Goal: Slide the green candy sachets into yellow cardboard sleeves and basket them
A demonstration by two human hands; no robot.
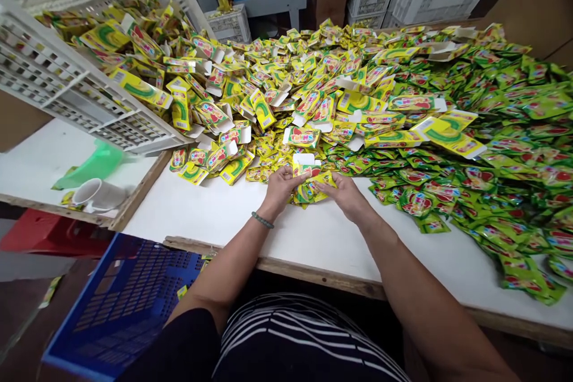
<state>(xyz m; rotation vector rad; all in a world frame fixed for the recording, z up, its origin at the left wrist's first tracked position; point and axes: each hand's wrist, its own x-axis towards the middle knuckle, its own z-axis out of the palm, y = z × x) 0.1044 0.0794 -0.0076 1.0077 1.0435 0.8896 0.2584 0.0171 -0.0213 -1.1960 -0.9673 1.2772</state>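
As a person in a striped top leans over a white worktop [215, 209], both bare hands meet at a small open carton [305, 159], the landmark here, its white flap standing up at the far end. The left hand [280, 186] has its fingers closed on the carton's near part, thumb across the front. The right hand [347, 196] pinches shiny yellow-green packets [308, 193] just in front of the carton; how many cannot be told.

For good handling, a light pinch seems best, so the thin card does not crease; the packets should stay flat and even, and the flap clear of the fingers.

Behind the carton, a heap of yellow cartons [268, 86] crowds close, leaving little room. To its right spreads a heap of green packets [501, 185]. In front of it runs a bare strip, ending at the worktop's wooden edge [322, 277]. Well to its left, a tilted white crate [85, 80] blocks wide movement; nearer the wearer, a blue crate [134, 304] sits below the edge.
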